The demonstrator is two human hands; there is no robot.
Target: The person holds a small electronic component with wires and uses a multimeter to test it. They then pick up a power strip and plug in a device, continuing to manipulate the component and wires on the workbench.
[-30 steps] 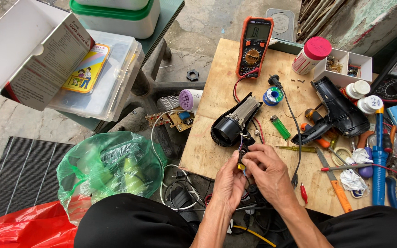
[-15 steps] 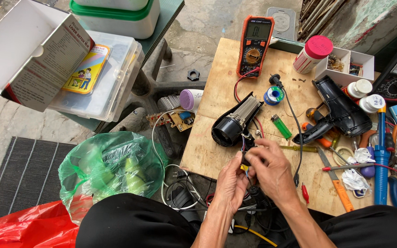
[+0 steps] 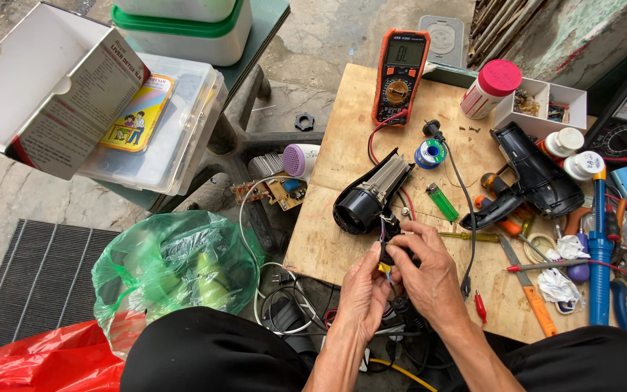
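Both hands pinch wiring | left hand and right hand closed on small switch part | thin, fragile leads, grip the body | hair dryer core just beyond fingertips

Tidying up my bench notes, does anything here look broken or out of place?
Yes. The hair dryer on the board lies opened up, heating coil bared, its black shell apart to the right. Both hands pinch its loose wires. A circuit board hangs off the edge.
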